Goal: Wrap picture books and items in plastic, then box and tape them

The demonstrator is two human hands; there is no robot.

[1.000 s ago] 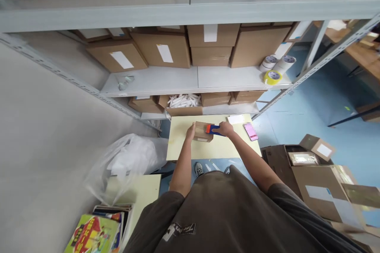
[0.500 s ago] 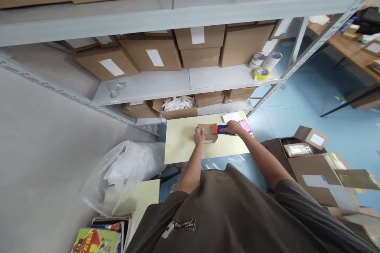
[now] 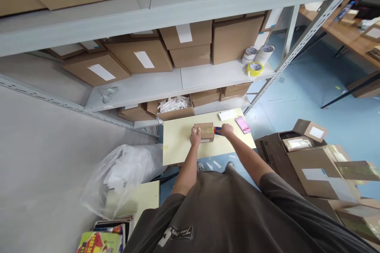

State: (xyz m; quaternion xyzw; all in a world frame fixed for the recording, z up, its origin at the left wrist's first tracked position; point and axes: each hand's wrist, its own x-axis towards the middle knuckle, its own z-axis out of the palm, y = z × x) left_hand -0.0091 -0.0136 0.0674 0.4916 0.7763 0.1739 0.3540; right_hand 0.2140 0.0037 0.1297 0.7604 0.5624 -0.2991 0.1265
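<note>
The box lies flat near the middle of the desk, a little closer to the far edge than to the near one, with a shiny strip of tape running across its top from left to right. The left hand has its grip clamped on the box's left end, thumb and fingers on the cardboard. The right hand has its grip closed around the blue dispenser, whose red end meets the box's right side. Near the desk's far right corner lie a white card, along the far edge, and a pink-screened phone, by the right edge. Just beyond the far edge, an open carton holds a heap of white pieces. Higher up, a grey shelf bears brown cartons, with a yellow roll and white rolls at its right end. A clear plastic bag bulges beside the near left corner. Past the right edge stand more boxes, stacked loosely. Shoes show below the near edge.
</note>
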